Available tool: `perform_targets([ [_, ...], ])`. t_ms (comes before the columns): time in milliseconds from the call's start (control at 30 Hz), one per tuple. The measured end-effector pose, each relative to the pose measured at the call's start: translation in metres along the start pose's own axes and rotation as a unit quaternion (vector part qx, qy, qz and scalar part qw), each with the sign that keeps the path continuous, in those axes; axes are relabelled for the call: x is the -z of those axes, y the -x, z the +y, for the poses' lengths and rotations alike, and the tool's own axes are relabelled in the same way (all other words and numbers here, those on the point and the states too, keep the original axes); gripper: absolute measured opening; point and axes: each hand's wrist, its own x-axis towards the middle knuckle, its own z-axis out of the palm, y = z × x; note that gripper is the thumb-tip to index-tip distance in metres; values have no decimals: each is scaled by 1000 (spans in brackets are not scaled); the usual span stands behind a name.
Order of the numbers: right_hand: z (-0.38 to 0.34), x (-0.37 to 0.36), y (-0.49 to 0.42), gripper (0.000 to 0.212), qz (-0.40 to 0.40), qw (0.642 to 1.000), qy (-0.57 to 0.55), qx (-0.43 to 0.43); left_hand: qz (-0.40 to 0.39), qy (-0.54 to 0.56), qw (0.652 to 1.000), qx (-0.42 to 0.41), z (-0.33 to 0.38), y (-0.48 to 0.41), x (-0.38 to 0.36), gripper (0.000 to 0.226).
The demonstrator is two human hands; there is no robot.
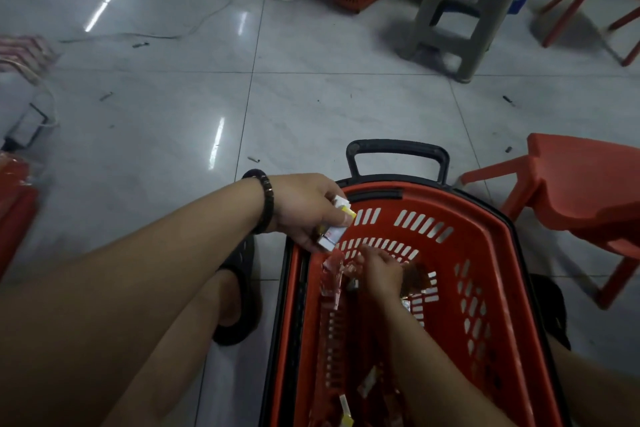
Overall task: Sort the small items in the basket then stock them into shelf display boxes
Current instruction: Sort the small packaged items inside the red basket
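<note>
Left hand (pixel 304 208) hovers at the basket (pixel 481 225) rim, fingers curled round small boxes (pixel 330 239); right hand (pixel 381 270) reaches down inside, fingers among red packets (pixel 332 276), grip unclear

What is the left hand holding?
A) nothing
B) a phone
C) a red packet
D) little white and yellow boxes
D: the left hand grips little white and yellow boxes at the rim of the red basket.
</note>
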Motion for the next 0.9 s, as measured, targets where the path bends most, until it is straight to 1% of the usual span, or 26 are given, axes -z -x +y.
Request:
perform_targets([
  [100,-33,15,43,17,-60,990,-83,101,17,14,999,-28,2,-2,-8,25],
  [167,-44,22,77,8,-66,978,-127,150,43,25,998,-44,6,-5,-19,27],
  [200,-47,25,92,7,-64,976,-137,159,49,34,997,-51,8,-7,-25,28],
  [300,-45,30,121,17,-51,974,-160,149,74,50,994,-60,17,-13,-49,28],
  [367,-40,32,126,22,-14,975,-166,149,92,23,993,-69,25,-14,-68,17],
  [400,-37,33,126,24,17,975,-169,146,95,3,993,-71,28,-13,-77,18],
  [467,-37,37,124,24,76,973,-180,123,95,-29,993,-65,32,-16,-92,29],
  [533,-38,42,121,18,96,965,-225,90,94,-47,993,-50,34,-20,-102,29],
  [567,-38,44,120,16,98,962,-241,76,91,-53,993,-46,35,-23,-105,25],
  [633,-36,48,116,15,89,961,-257,55,89,-59,993,-43,34,-28,-109,12],
  [667,-34,49,113,16,79,959,-270,44,88,-57,994,-43,33,-31,-110,11],
  [733,-33,51,107,17,57,950,-307,12,85,-50,994,-38,31,-36,-111,22],
  [767,-33,52,105,18,47,941,-336,-6,81,-49,995,-33,30,-37,-111,23],
  [867,-31,56,105,21,34,908,-413,-65,68,-52,996,-1,29,-40,-114,12],
  [900,-28,58,103,20,42,893,-439,-91,53,-78,996,7,27,-41,-113,25],
])
